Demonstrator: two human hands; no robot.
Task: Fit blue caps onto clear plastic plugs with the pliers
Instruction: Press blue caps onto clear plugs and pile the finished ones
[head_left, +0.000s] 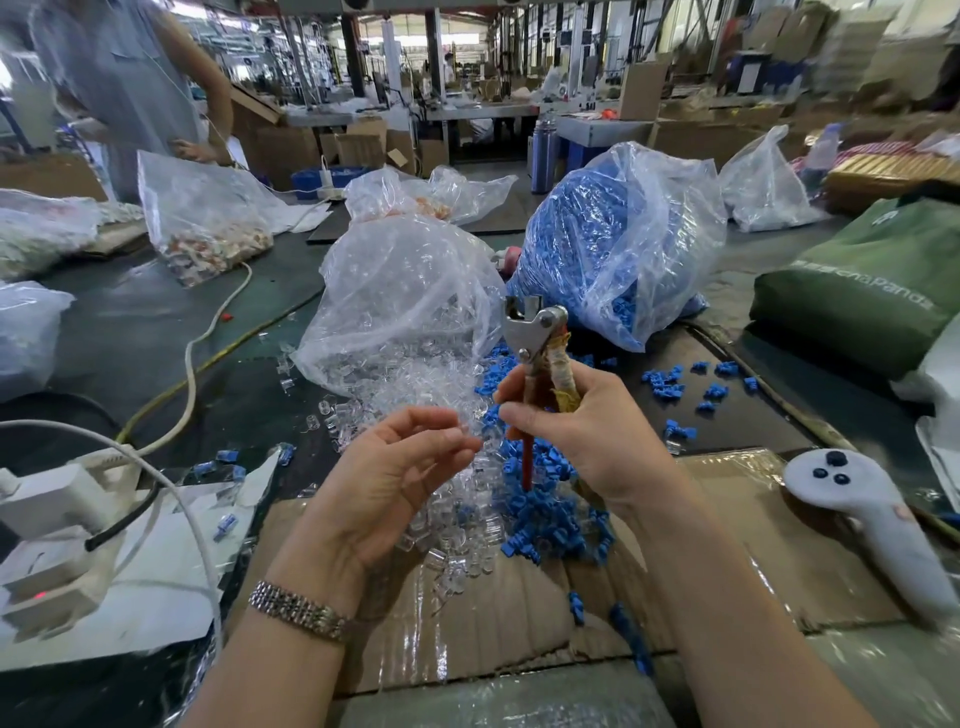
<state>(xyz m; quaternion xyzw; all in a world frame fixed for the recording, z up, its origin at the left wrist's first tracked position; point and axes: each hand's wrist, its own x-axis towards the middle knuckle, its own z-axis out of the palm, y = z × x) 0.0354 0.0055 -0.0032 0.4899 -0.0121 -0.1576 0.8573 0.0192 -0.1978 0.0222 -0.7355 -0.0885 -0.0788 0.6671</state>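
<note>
Your left hand (400, 467) hovers palm-up over the cardboard sheet (498, 613), its thumb and fingertips pinched on a small clear plug (464, 429). Just right of it, your right hand (576, 426) is wrapped around the handles of the pliers (537, 358), head pointing up. Loose clear plugs (447, 540) and blue caps (550, 514) lie heaped on the cardboard beneath both hands. Beyond them sit a bag of clear plugs (405, 291) and a bag of blue caps (618, 249).
</note>
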